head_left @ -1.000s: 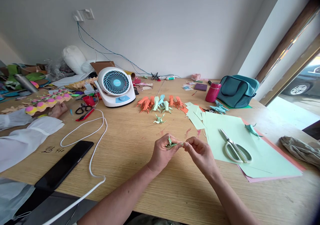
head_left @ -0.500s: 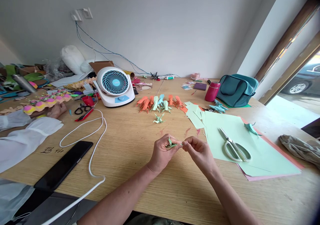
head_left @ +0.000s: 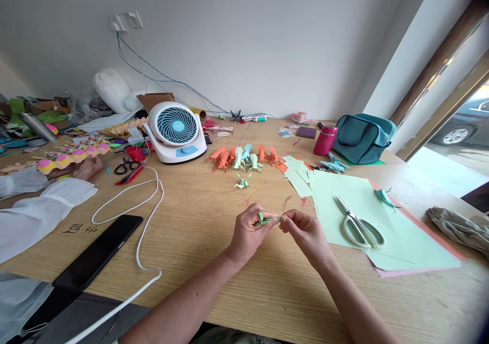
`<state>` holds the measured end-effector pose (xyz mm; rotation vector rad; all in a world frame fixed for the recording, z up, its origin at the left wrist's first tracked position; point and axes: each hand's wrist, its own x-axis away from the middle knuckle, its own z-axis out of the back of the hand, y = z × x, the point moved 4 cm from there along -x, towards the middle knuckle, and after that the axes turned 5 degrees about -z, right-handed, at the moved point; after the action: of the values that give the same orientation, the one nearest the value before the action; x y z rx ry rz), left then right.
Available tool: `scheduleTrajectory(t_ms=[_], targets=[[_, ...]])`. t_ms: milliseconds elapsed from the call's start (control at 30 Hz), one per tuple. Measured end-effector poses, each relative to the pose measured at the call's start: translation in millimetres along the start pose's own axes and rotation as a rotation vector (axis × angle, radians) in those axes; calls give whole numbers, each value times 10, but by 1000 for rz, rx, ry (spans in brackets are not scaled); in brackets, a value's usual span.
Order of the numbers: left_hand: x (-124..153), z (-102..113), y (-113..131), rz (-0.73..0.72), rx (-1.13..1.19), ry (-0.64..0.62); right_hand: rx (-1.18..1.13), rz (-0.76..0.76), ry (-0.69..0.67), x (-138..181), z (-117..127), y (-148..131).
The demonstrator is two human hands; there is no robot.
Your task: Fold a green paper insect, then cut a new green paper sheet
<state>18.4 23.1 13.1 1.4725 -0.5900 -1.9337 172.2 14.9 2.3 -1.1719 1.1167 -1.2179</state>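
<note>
Between my hands, over the front middle of the table, is a small green folded paper figure. My left hand is closed around its body, thumb and fingers pressing it. The fingertips of my right hand pinch its thin right end. Much of the figure is hidden by my fingers. Beyond my hands stands a similar pale green paper figure. Behind it a row of orange paper figures, with green and blue ones among them, lies across the table.
White-handled scissors lie on pale green paper sheets to the right. A pink flask and teal bag stand behind. To the left are a fan, a white cable, a black phone and another person's hand.
Both hands stay almost in place with the green paper figure. The left hand's hold shifts very slightly, and the view moves a little.
</note>
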Motion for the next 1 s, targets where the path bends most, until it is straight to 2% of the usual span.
scheduleTrajectory(t_ms=[667, 833, 1000], targets=[[12, -15, -6, 34, -136, -46, 78, 78, 68, 6, 42, -13], [1, -12, 15, 46, -120, -56, 80, 122, 39, 18, 13, -30], [-3, -4, 22, 90, -66, -17, 31, 235, -20, 40, -58, -46]])
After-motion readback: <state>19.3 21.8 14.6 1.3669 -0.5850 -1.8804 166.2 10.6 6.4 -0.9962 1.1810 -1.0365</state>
